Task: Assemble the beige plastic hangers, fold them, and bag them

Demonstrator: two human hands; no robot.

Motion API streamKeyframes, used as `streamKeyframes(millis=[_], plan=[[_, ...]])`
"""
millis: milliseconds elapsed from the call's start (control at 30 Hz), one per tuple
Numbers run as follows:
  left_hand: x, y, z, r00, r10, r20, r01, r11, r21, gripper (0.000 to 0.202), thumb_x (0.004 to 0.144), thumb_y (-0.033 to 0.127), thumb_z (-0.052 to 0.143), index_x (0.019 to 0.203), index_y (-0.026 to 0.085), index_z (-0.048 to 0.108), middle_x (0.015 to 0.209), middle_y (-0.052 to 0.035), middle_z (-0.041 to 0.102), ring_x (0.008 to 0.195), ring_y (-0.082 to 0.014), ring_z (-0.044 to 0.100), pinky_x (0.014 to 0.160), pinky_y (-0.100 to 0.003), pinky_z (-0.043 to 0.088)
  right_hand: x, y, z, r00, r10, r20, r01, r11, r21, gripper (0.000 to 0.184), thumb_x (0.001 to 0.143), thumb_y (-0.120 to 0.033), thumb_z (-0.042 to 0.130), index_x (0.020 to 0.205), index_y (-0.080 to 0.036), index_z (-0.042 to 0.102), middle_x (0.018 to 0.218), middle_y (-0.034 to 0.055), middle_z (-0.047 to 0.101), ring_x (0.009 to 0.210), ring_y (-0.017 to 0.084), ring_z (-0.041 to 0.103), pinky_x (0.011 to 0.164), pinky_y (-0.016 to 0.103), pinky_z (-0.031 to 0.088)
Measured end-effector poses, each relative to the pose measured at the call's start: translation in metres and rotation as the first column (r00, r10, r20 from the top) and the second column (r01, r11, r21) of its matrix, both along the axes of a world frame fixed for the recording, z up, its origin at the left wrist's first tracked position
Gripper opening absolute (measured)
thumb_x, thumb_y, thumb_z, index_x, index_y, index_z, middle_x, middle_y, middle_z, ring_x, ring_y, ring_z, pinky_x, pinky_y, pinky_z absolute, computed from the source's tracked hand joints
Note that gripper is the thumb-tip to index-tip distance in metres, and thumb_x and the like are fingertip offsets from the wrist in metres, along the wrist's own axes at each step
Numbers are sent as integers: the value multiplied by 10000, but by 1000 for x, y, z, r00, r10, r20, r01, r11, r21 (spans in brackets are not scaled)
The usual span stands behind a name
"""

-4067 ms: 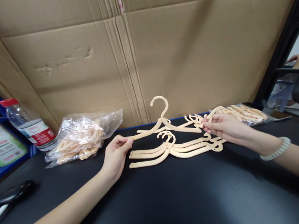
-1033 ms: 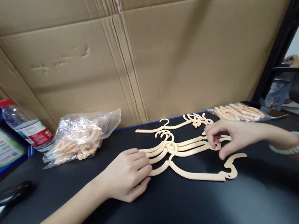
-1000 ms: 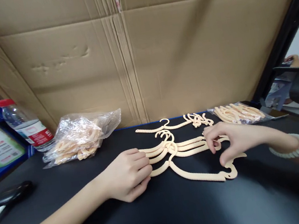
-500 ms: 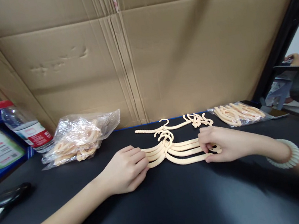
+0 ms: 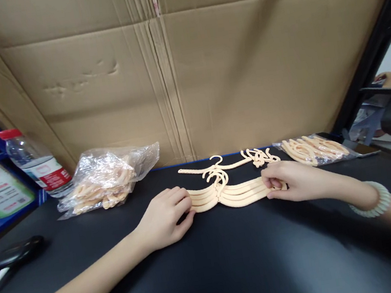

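Several cream-coloured clothes hangers (image 5: pixel 242 195) lie closely lined up on the black table, their hooks bunched at the middle. My left hand (image 5: pixel 167 217) closes over their left ends, fingers on top and thumb along the near edge. Around the right ends, my right hand (image 5: pixel 292 181) is closed, with the thumb at the near side. The palms hide both tips of the hangers. Just behind the group lies a single hanger (image 5: pixel 199 170), apart from my hands. To its right is a small heap of loose cream hooks (image 5: pixel 259 156).
A clear plastic bag of cream parts (image 5: pixel 102 181) sits at the left, beside a red-capped bottle (image 5: pixel 41 166). Another bag of parts (image 5: pixel 312 149) lies at the back right. A black device with a white cable (image 5: pixel 17 251) is at the far left. Cardboard (image 5: pixel 243 74) stands behind.
The hangers have been drawn tighter together, closing the gaps between their arms. My right hand has shifted slightly away from me; the left still covers the other ends.
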State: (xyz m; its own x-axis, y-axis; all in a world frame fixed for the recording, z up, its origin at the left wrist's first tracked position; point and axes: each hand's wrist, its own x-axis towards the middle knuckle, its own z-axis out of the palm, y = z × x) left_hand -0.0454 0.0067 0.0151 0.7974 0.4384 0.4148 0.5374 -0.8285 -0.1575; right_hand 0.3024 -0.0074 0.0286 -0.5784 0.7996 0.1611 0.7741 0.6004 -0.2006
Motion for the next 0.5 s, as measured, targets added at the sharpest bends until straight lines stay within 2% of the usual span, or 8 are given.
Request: streamKeyframes(millis=[167, 333, 433, 500], plan=[[0, -1, -1, 997, -20, 81, 24, 999, -47, 160, 887, 159, 462, 737, 188, 510, 772, -46, 581, 701, -179, 523, 642, -302, 412, -4, -2, -1, 1000, -7, 4, 7, 1000, 18, 156, 796, -261, 634, 742, -203, 499, 692, 0, 564, 630, 149, 501, 586, 269, 352], [1, -1, -1, 991, -19, 129, 30, 996, -82, 100, 857, 178, 496, 759, 194, 482, 808, -55, 591, 748, -200, 532, 670, -324, 429, -6, -2, -3, 999, 31, -10, -31, 997, 71, 144, 805, -263, 633, 776, -205, 504, 756, 19, 574, 700, 176, 517, 638, 296, 392], [0, 0, -1, 990, 5, 137, 15, 989, -147, 28, 838, 194, 522, 848, 194, 496, 950, -88, 618, 859, -230, 565, 740, -350, 465, -7, -1, -5, 995, 83, -58, -75, 989, 125, 159, 832, -319, 634, 897, -201, 550, 905, 66, 604, 841, 223, 550, 750, 355, 440], [-1, 1, -1, 989, 11, 148, 17, 982, -190, 61, 839, 193, 523, 894, 196, 498, 1035, -102, 620, 924, -238, 577, 781, -356, 480, -8, -1, -8, 990, 112, -84, -101, 987, 129, 256, 866, -374, 612, 1045, -196, 564, 1022, 102, 610, 939, 253, 564, 820, 394, 458]])
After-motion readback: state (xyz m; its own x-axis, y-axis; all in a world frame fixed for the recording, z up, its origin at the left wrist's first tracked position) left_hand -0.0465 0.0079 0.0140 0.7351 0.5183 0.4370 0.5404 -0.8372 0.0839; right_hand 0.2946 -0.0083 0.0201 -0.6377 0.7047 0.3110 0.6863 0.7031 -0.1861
